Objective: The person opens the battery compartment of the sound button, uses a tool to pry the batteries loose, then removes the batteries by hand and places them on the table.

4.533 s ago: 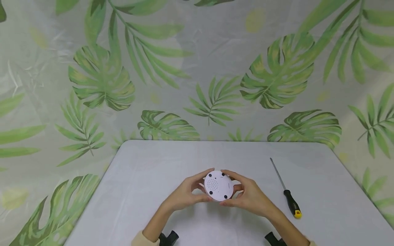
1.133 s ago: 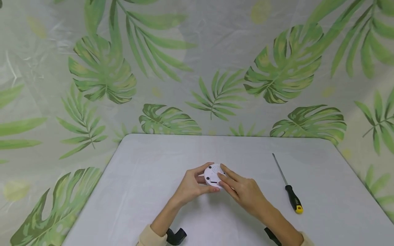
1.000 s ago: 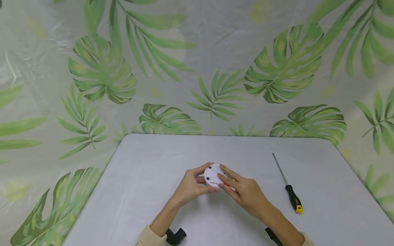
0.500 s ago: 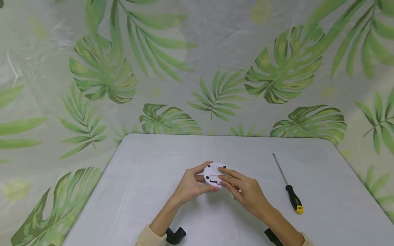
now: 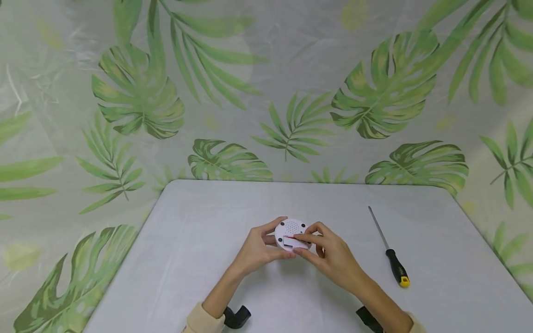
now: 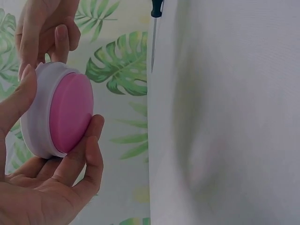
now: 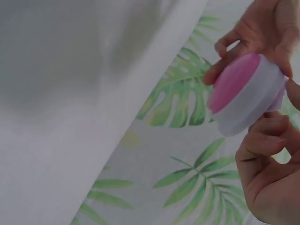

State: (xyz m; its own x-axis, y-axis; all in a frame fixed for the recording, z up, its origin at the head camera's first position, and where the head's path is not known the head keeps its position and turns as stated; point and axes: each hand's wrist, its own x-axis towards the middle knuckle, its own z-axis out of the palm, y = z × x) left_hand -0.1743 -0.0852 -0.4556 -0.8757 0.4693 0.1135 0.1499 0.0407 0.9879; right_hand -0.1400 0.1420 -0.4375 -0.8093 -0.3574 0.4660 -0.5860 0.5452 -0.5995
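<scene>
A round white button device with a pink domed top (image 6: 72, 112) is held up over the table. Its underside (image 5: 291, 226) faces the head camera and shows speaker holes, dark rubber feet and an uncovered battery slot (image 5: 287, 241) with a touch of red. My left hand (image 5: 257, 252) grips the device by its rim, thumb at the near edge. With thumb and index finger my right hand (image 5: 335, 259) pinches the white battery cover (image 7: 277, 101), tilted off the underside. Fingers partly hide this cover in the head view.
A screwdriver with a black and yellow handle (image 5: 397, 269) lies on the white table (image 5: 208, 212), right of my hands, its shaft pointing to the far edge. Behind the table hangs a leaf-patterned sheet (image 5: 291, 69).
The right hand has moved from holding the rim to the battery cover, then slid and lifted it, uncovering the slot. The left hand keeps its grip. The screwdriver has stayed put.
</scene>
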